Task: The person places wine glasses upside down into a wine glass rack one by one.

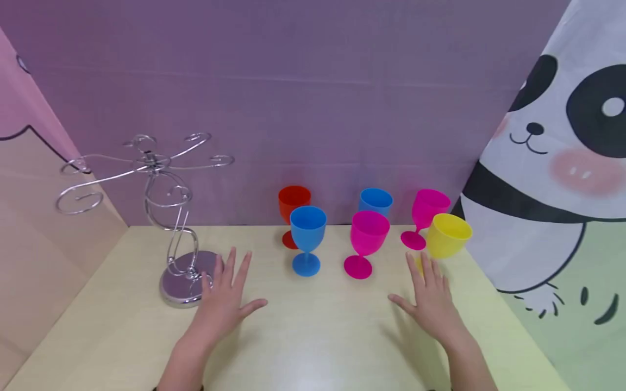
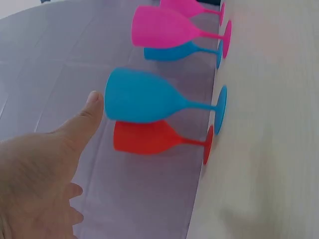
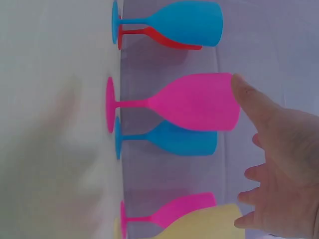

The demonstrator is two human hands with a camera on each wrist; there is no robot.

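Observation:
Fingers spread, my left hand (image 1: 222,304) is held over the table just in front of the round base (image 1: 183,288) of a chrome wire rack, holding nothing. My right hand (image 1: 430,301), also spread and bare, overlaps the stem of the yellow goblet (image 1: 448,236) in the head view. Between the hands stand a front blue goblet (image 1: 307,228) and a front pink goblet (image 1: 368,233), both upright. Behind them are a red goblet (image 1: 293,202), another blue goblet (image 1: 375,201) and another pink goblet (image 1: 430,208). The left thumb (image 2: 90,112) points toward the front blue goblet.
The chrome rack's curled arms (image 1: 151,163) spread out high on the left. A pale wooden table (image 1: 313,331) carries everything. A purple cloth (image 1: 303,108) hangs behind its back edge, and a panda-print cloth (image 1: 528,217) hangs on the right.

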